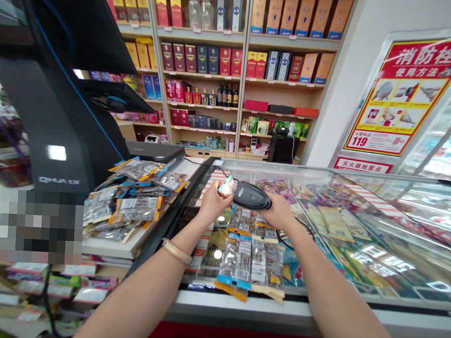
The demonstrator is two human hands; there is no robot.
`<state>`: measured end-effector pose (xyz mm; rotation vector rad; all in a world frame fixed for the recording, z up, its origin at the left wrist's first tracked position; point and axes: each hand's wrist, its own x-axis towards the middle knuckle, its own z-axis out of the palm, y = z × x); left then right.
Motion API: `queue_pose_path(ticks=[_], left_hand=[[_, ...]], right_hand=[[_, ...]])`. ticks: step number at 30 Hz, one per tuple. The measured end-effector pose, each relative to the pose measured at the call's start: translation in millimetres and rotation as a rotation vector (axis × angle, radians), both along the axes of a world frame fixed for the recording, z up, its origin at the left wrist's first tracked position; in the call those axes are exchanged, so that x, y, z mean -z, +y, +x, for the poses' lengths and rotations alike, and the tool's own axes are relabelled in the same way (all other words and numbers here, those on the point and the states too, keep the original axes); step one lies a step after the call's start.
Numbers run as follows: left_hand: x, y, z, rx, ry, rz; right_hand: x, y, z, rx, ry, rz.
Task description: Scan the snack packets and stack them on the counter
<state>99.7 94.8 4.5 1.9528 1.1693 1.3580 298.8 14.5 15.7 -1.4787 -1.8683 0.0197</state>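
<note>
My left hand (214, 203) is closed on a small snack packet (227, 187), holding it up at the front end of a black barcode scanner (251, 195). The scanner's handle end sits in my right hand (280, 210), its head pointing left at the packet. Below both hands, several snack packets (251, 261) with blue and orange edges lie in rows on the glass top of a freezer. A heap of similar packets (138, 210) rests on the light counter to the left.
A black register terminal (59, 94) rises at the left beside the heap. The freezer's glass lid (360, 196) stretches right over packaged goods. The scanner's black cable (308, 228) runs past my right wrist. Shelves of boxed bottles (201, 59) stand behind.
</note>
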Motion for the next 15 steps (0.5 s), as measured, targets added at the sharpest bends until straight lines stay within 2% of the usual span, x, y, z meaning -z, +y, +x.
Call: queue_pose_path(ticks=[4, 8, 11, 15], left_hand=[[-4.6, 0.3, -2.1, -0.010, -0.049, -0.041], [-22.9, 7.5, -16.7, -0.046, -0.280, -0.134], [-46.1, 18.8, -43.1, -0.171, -0.368, -0.089], [-82.7, 35.1, -98.2, -0.370, -0.207, 0.048]], right_hand=[[0.8, -0.4, 1.3, 0.010, 0.018, 0.017], [4.5, 1.0, 3.9, 0.029, 0.037, 0.066], [6.7, 2.5, 6.4, 0.054, 0.055, 0.097], [5.2, 2.1, 7.9, 0.104, 0.068, 0.136]])
